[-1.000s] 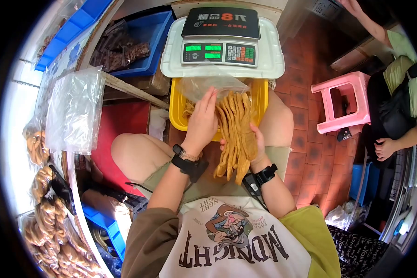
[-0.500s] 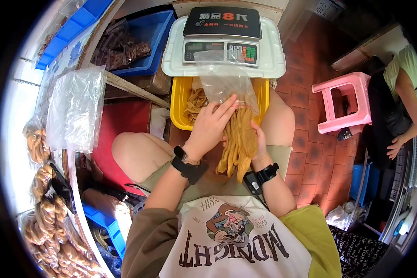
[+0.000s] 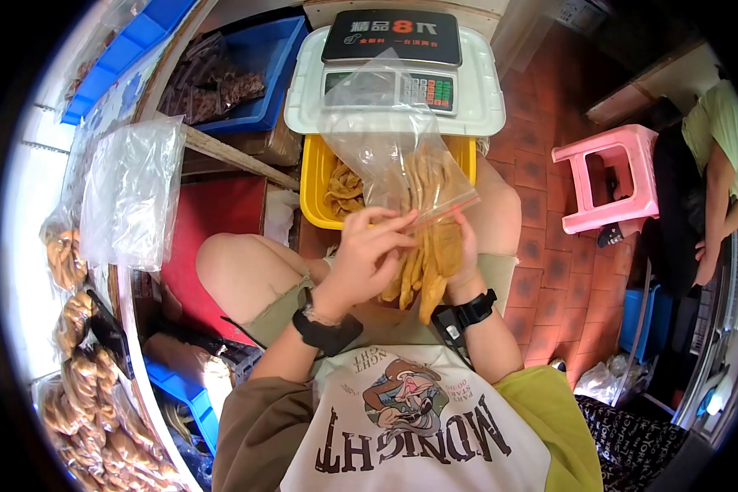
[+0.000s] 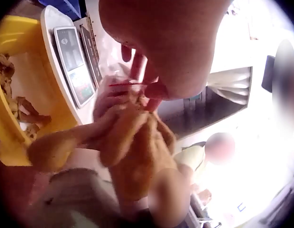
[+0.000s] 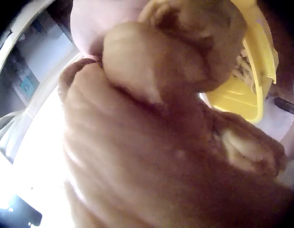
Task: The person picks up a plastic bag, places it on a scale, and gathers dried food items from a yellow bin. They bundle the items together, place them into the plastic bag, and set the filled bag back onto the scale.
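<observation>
My right hand (image 3: 466,252) grips a bundle of long, wrinkled, yellow-brown dried strips (image 3: 435,271) above my lap. A clear zip bag (image 3: 377,123) with a red line along its mouth covers the far part of the bundle; the near ends stick out. At the left side of that mouth my left hand (image 3: 362,256) pinches the bag's edge, its fingertips beside the strips. The left wrist view shows thumb and fingers (image 4: 154,90) at the red line. Bulging strip ends (image 5: 132,142) fill the right wrist view and hide most of the right hand.
Ahead stands a yellow tub (image 3: 316,189) with more dried pieces. Its white lid (image 3: 480,115) carries a digital scale (image 3: 394,37). Empty clear bags (image 3: 131,197) hang at left, near filled bags (image 3: 98,402). A pink stool (image 3: 578,213) and another person (image 3: 717,164) are at right.
The bag has slid towards me over the bundle, its red-lined mouth now lower and nearer my hands. My left hand has moved down with it. The other person's arm has come down.
</observation>
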### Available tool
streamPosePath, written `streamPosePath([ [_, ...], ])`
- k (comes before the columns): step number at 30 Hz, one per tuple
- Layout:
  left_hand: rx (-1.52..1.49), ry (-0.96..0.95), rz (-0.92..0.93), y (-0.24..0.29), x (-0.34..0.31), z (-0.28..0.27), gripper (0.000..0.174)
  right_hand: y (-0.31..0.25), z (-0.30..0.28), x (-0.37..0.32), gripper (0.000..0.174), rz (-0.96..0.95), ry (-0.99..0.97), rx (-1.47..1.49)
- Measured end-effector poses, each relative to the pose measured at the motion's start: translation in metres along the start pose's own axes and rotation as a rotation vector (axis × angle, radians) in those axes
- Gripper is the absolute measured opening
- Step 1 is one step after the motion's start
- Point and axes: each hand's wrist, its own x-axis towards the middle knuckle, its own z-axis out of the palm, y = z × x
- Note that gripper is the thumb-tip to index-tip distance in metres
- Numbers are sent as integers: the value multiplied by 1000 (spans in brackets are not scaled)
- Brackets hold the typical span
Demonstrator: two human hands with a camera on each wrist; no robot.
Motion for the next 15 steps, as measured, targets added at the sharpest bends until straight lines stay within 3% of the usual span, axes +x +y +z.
streamPosePath([
  [2, 103, -24, 11, 9, 9, -21, 20, 0, 3, -2, 43, 111, -208, -84],
  [6, 118, 148, -42, 39, 45, -14, 30, 16, 25, -4, 40, 25, -108, -194],
  [8, 137, 127, -8, 41, 58, -6, 37, 23, 36, -4, 37, -49, -94, -398],
  [9, 255, 77, -15, 43, 63, -3, 36, 24, 33, 3, 37, -24, -326, -256],
  [10, 371, 27, -21, 43, 67, -2, 35, 25, 30, 5, 37, -22, -332, -260],
  [13, 519, 44, 118, 39, 72, 2, 25, 30, 32, 4, 38, -113, -186, -263],
  [15, 559, 14, 157, 38, 72, 5, 20, 31, 32, 5, 45, -211, -39, -450],
])
